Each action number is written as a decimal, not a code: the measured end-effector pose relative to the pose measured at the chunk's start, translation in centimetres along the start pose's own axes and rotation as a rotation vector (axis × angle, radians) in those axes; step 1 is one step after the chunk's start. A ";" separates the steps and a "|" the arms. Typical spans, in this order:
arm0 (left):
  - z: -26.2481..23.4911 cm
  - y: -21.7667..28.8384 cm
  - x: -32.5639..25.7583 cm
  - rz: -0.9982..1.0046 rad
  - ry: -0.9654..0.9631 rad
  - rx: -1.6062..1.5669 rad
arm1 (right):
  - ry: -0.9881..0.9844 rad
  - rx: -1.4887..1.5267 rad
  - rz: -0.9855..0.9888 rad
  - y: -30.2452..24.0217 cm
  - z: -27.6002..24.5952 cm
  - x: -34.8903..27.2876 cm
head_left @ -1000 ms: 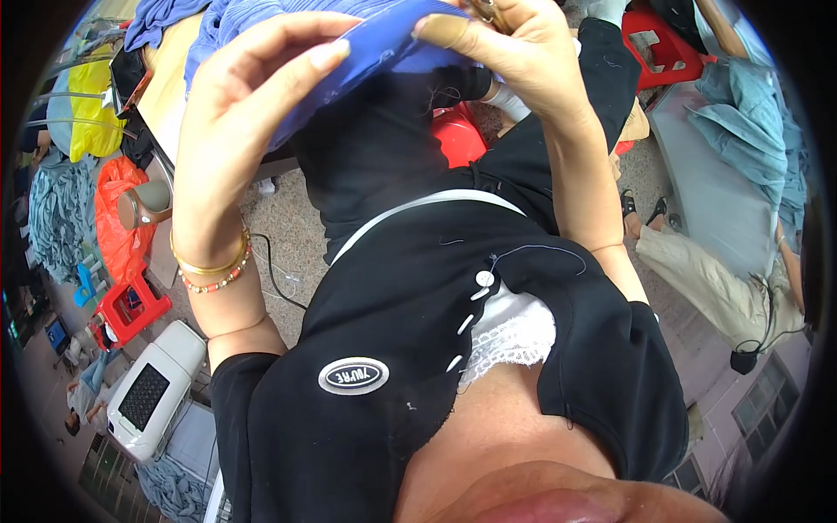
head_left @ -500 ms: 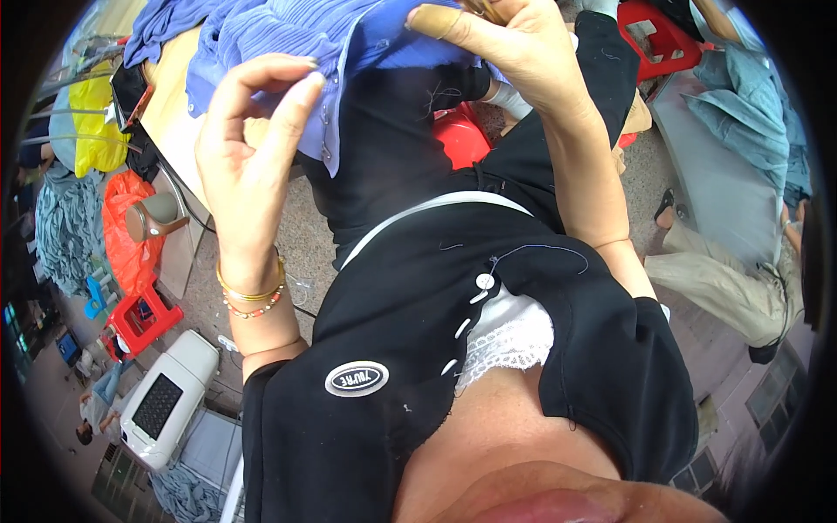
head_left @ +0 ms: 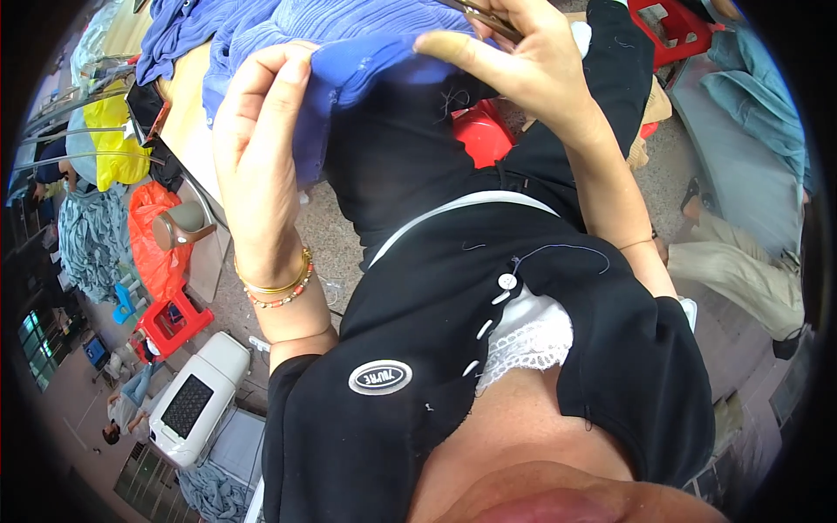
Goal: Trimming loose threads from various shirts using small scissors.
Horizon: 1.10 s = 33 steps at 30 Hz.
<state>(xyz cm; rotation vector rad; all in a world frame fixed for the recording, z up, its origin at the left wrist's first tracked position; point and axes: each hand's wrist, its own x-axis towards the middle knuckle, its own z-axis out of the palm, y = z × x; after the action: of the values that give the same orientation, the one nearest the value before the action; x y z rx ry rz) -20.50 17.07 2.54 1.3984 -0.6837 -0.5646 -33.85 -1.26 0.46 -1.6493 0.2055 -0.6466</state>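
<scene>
Clearly, the pale wood-toned tabletop (head_left: 188,83) is the biggest thing beside the seated person, whose black cloth trousers (head_left: 366,166) come next. The periwinkle-blue, finely ribbed garment (head_left: 336,19) is bunched between that table and the person's lap, with its smooth-looking near edge lifted up between two hands. A darker blue fold of cloth (head_left: 177,39) lies against it on the table side; I can't make out whether it is part of the same piece. Below, between the legs, shows a glossy red plastic seat (head_left: 485,138).

As for the hands, the left hand (head_left: 261,131) has a narrow pinch on the edge, thumb against fingertips, and a flap hangs down beside it. The right hand (head_left: 534,74) has its thumb at the far end of the lifted stretch, apparently touching it, while its curled fingers hold a slim dark metal tool (head_left: 493,19), perhaps snips, pointed away from the cloth.

I'd judge this garment is partway through: its edge is up for close attention, and much of it lies bunched and unhandled. How much is finished I can't tell. Smallest of all, a tangle of loose thread (head_left: 453,101) sits on the trousers, and a whitish fleck (head_left: 364,64) shows on the raised edge, too blurred to identify.
</scene>
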 end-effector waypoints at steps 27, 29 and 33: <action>-0.4 0.4 0.2 -0.042 -0.001 -0.030 | -0.090 -0.132 -0.686 2.5 0.7 1.6; -0.2 0.3 0.4 0.009 -0.065 0.016 | -0.101 -0.019 -0.161 -0.1 0.9 0.0; -0.8 -0.2 1.1 -0.006 -0.075 0.104 | -0.229 0.256 0.157 0.2 1.5 0.7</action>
<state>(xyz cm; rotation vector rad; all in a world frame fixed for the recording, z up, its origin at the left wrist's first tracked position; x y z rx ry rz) -19.19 16.81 2.44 1.4826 -0.7783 -0.5957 -32.49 -0.36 0.35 -1.4300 0.0811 -0.3456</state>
